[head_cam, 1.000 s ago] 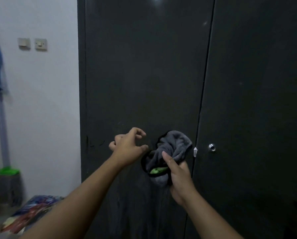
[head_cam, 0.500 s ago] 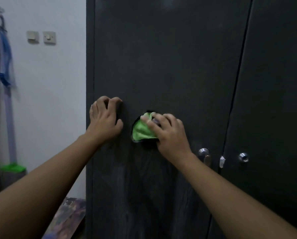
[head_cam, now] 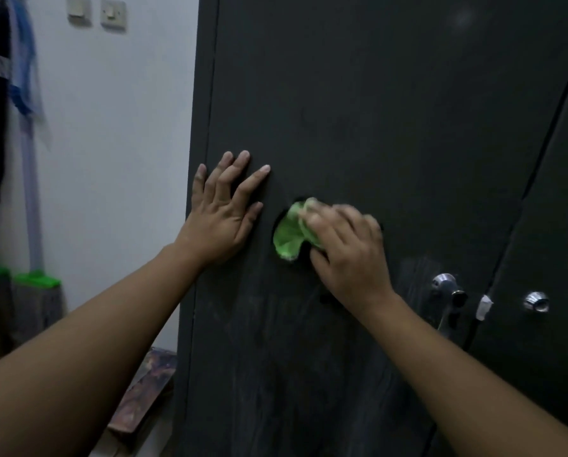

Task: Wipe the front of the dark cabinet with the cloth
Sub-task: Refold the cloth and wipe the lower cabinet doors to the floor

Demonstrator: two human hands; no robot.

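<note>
Head view. Landmark for positions: the metal knob [head_cam: 445,285] on the left door of the dark cabinet [head_cam: 375,110].

Cloth [head_cam: 289,235]: green side showing, bunched, pressed against the left door, left of the knob and a little above it. A dark edge of it shows along its upper left rim.

Right hand [head_cam: 345,255]: fingers curled over the cloth's right part and holding it to the door. The fingertips are motion-blurred, so the exact grip cannot be told. The wrist lies just left of the knob.

Left hand [head_cam: 221,216]: farther left of the knob than the cloth, near the door's left edge. It is flat on the panel with fingers straight and spread, holding nothing, and it is apart from the cloth.

Door surface directly left of the knob and below it shows pale streaks.

Right of the knob: a scrap of white tape [head_cam: 483,306] at the door seam, then a second knob [head_cam: 536,301] on the right door.

Far left of the knob, past the cabinet's side, is a white wall with two wall switches [head_cam: 112,13] high up, hanging clothes [head_cam: 22,61] and a green-headed broom [head_cam: 36,280]. A patterned board [head_cam: 147,387] lies low on the floor.
</note>
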